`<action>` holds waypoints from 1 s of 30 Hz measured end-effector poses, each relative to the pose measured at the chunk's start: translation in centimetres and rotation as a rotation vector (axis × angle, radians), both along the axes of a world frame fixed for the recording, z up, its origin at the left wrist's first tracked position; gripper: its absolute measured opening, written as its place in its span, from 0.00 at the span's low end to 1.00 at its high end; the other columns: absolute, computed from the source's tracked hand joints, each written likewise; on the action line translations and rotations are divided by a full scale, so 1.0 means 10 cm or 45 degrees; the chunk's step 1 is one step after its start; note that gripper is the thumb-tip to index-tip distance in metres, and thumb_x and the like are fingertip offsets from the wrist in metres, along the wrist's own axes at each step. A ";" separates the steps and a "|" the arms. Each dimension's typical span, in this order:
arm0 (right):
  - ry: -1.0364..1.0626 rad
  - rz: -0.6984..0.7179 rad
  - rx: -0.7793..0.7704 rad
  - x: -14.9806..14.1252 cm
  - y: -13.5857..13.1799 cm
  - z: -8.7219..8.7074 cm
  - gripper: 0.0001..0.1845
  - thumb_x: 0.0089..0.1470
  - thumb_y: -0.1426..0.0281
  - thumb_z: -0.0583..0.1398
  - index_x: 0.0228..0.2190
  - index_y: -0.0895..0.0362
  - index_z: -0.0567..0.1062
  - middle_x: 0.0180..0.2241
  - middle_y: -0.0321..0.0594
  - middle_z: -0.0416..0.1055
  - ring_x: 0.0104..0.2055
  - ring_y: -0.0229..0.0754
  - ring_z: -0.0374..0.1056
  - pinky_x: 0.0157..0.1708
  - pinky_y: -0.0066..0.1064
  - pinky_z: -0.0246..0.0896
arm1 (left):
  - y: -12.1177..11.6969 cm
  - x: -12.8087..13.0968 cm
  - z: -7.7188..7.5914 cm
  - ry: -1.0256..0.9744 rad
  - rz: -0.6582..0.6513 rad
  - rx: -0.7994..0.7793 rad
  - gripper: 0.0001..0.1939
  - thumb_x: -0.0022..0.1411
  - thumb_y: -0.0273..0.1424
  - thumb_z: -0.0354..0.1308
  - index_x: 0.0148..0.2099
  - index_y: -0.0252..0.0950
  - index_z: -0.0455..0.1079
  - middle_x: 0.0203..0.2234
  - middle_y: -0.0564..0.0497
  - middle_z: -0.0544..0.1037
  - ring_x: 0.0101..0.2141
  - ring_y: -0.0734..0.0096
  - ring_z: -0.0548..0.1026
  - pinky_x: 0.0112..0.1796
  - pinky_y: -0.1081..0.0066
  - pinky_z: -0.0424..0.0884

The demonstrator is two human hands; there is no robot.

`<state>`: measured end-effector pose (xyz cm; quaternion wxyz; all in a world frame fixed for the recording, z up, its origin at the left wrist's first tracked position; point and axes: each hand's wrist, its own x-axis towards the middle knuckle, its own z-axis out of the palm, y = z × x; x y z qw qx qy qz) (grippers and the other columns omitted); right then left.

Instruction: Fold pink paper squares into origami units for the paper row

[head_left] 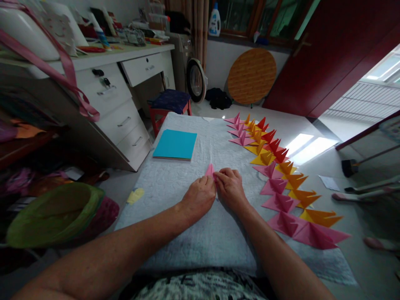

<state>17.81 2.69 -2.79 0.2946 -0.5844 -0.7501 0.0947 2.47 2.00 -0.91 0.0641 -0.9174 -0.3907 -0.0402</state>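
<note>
A small pink piece of folded paper is held at the middle of the cloth-covered table, its pointed tip facing away from me. My left hand is closed on its left side, fingers curled. From the right, my right hand pinches the paper's edge between thumb and fingers. Both hands nearly touch each other, and they hide the lower part of the paper. Beyond my left hand lies a stack of blue square paper. Rows of folded paper cranes in pink, yellow, orange and red stand along the right side.
A green-lined waste bin stands at the left, below a white desk with drawers. A stool is beyond the table's far left corner. Farther back are an open washing machine door and a round wooden board.
</note>
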 end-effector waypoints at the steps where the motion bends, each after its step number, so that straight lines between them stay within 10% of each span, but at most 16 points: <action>1: -0.023 0.002 -0.009 -0.01 -0.01 0.01 0.13 0.63 0.71 0.56 0.38 0.51 0.81 0.41 0.44 0.74 0.43 0.48 0.62 0.47 0.41 0.56 | 0.00 0.00 0.00 -0.001 -0.003 0.001 0.16 0.66 0.19 0.48 0.51 0.25 0.72 0.41 0.37 0.77 0.41 0.57 0.74 0.39 0.62 0.73; 30: -0.435 -0.020 -0.283 -0.01 0.09 0.12 0.26 0.64 0.67 0.49 0.62 0.46 0.66 0.64 0.41 0.62 0.59 0.57 0.55 0.55 0.49 0.51 | 0.02 -0.01 -0.07 -0.069 -0.041 0.009 0.17 0.65 0.19 0.48 0.51 0.23 0.73 0.44 0.35 0.78 0.45 0.56 0.76 0.45 0.61 0.77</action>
